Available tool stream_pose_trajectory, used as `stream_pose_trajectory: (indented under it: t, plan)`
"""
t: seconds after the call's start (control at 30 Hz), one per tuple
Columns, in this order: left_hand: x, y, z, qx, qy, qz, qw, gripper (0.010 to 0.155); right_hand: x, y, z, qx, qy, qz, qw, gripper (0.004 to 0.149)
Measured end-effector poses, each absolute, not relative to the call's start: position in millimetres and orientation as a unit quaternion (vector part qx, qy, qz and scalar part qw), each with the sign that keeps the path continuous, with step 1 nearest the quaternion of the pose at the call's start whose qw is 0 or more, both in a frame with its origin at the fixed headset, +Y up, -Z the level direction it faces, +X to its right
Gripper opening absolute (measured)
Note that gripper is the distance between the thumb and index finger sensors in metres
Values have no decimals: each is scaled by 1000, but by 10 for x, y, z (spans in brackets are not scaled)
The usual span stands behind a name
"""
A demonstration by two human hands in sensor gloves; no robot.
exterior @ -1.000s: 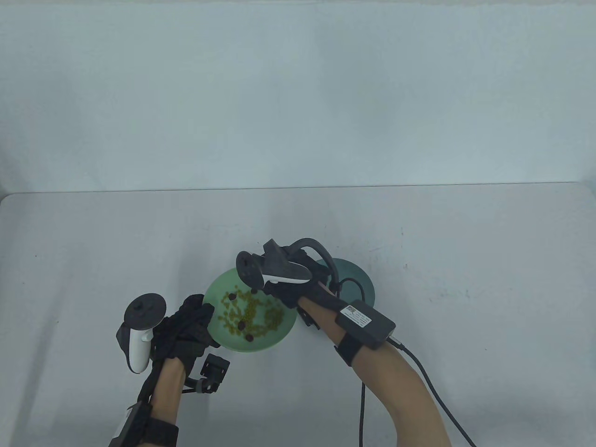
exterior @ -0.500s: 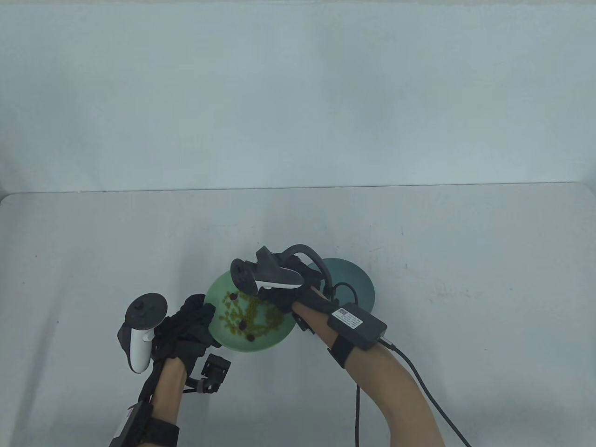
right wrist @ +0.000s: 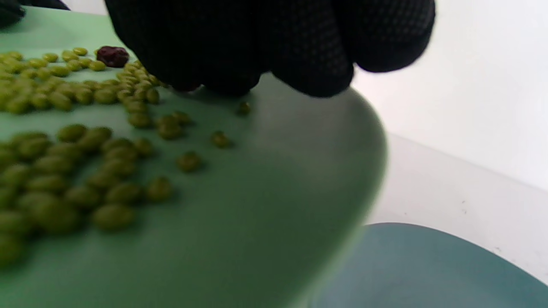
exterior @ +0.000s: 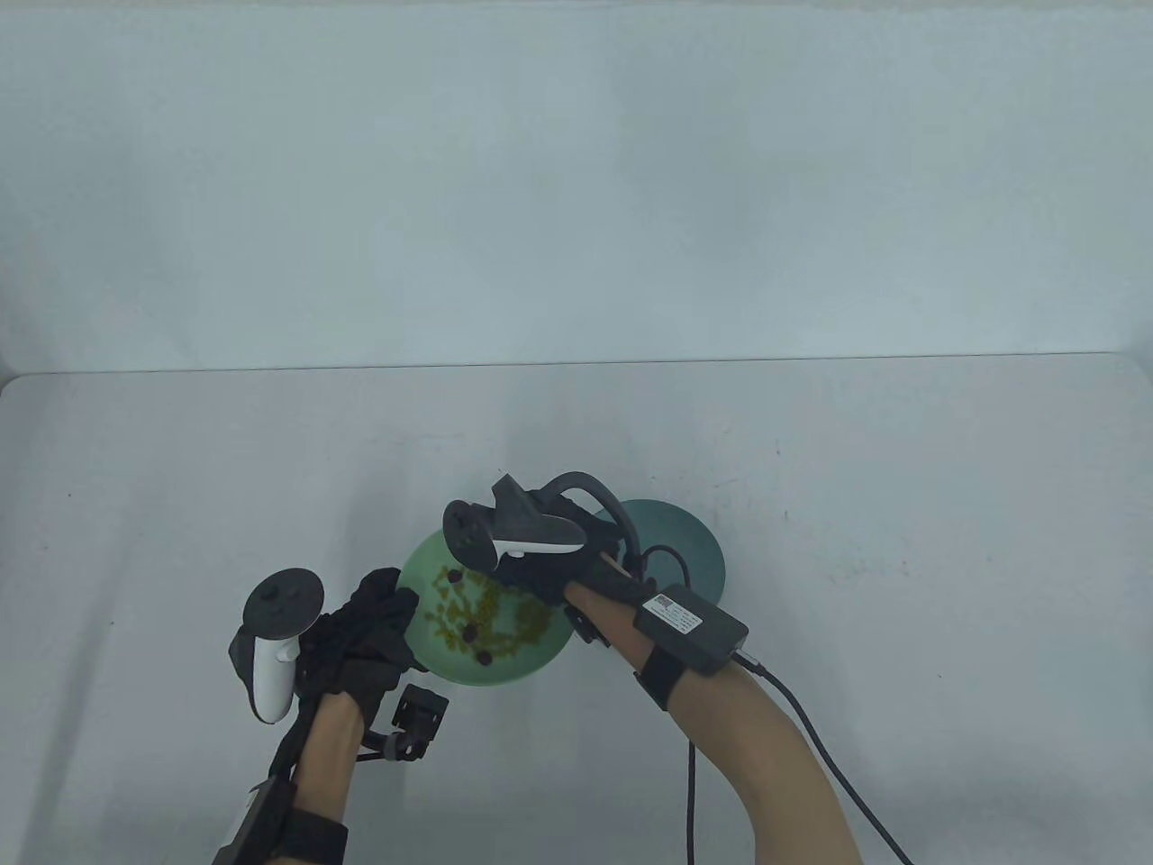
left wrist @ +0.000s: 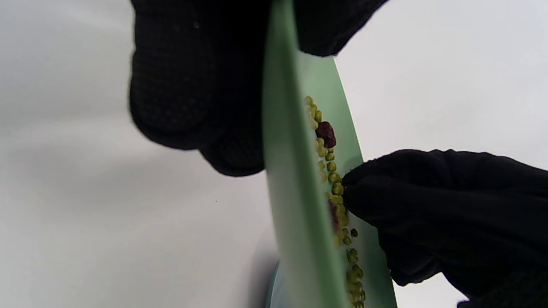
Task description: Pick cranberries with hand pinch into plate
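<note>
A light green plate [exterior: 504, 671] holds many green beans and a few dark red cranberries [exterior: 469, 633]. My left hand [exterior: 378, 622] grips its left rim, fingers on both sides of the rim [left wrist: 291, 214] in the left wrist view. My right hand [exterior: 521, 577] reaches down over the plate's far side. Its fingertips [right wrist: 257, 51] are bunched and touch the plate [right wrist: 278, 192] among the beans, near a cranberry [left wrist: 333, 212]. Whether they hold anything is hidden. Another cranberry [right wrist: 112, 56] lies just beyond them. A dark teal plate [exterior: 694, 550] stands to the right, partly under my right wrist.
The teal plate's rim [right wrist: 406, 265] lies close beside the green plate's right edge. A black cable [exterior: 689, 793] runs from my right forearm toward the table's front edge. The white table extends bare to the back wall.
My right hand has moved a little to the left and lower over the green plate. My left hand has kept its grip on the rim.
</note>
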State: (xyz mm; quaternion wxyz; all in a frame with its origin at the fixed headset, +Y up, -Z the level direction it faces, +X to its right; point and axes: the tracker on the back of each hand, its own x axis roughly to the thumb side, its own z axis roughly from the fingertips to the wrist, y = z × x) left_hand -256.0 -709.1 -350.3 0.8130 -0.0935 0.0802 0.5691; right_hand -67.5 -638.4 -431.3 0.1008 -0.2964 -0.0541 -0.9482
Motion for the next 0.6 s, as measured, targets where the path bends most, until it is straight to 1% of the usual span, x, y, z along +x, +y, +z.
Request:
stream_pose_trajectory:
  t: [0.13,0.33,0.47,0.6]
  plan:
    - [-2551,-7094,-3504,-94,80,569,813,52,-675,-6382,-4331,-295,-65,-949,93,47]
    - [-2551,-7090,-3503,-95,80,561,819,52,-672,-6372,-4332,-294,-62,-950,88,47]
    - [-2556,-7099,-3500,-94,86,563,817,52,-622,-6266,-4344,-293,-55,-952,67,47]
    - [-2568,-7108,-3492,-93,93,561,817,52,-498,-6070,-4372,-281,-37,-957,59,47]
